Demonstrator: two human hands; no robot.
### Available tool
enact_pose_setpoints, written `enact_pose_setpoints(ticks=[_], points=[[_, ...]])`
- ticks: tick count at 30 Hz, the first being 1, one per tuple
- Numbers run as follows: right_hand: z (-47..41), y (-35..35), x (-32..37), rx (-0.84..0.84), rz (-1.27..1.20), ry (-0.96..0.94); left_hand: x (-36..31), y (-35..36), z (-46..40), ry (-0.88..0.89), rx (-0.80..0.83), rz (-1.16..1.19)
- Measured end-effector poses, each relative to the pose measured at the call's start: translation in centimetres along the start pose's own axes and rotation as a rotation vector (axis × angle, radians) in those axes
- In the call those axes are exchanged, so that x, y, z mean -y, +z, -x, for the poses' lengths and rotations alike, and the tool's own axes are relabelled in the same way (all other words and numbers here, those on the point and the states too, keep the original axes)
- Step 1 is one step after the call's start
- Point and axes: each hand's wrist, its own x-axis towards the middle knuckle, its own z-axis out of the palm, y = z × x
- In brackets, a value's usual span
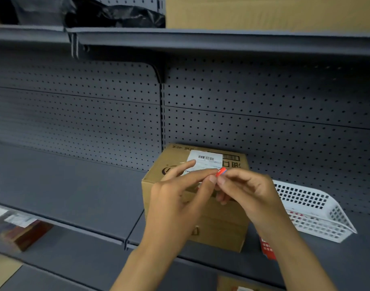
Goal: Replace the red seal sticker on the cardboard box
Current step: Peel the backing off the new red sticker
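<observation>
A brown cardboard box (219,225) with a white barcode label (207,161) on its top stands on the grey shelf. Above the box, my left hand (179,198) and my right hand (249,194) meet fingertip to fingertip. Between them they pinch a small red seal sticker (220,171), curled and held in the air just over the box's top. My hands hide much of the box's top and front.
A white perforated plastic basket (314,208) lies on the grey shelf (75,192) right of the box. A red sticker sheet (268,248) lies at the shelf's front edge under my right forearm. The pegboard back wall is close behind. An upper shelf holds black bags and a large carton.
</observation>
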Motion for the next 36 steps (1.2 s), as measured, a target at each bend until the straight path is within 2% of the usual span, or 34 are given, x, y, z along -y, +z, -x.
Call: enact_pose_setpoints(ticks=[6,12,18,24,29,36], points=[[-0.3,0.2,-0.4,-0.011,0.011,0.02,0.9,0.3,0.4,0.024,-0.008,0.019],[-0.7,-0.7,-0.8,-0.024,0.021,-0.008,0.5,1.4,0.1,0.086,-0.042,-0.059],[-1.0,-0.9,-1.7,-0.026,0.043,-0.011,0.0,1.8,0.5,0.061,-0.038,-0.181],[-0.5,-1.0,-2.1,0.032,0.032,-0.026,-0.5,1.8,1.3,-0.077,-0.034,-0.093],[-0.4,-0.8,-2.0,0.053,0.096,-0.086,-0.8,1.4,1.1,-0.105,-0.048,-0.067],[-0.2,0.5,-0.6,-0.035,0.202,-0.16,-1.1,0.1,0.1,-0.151,-0.035,0.086]])
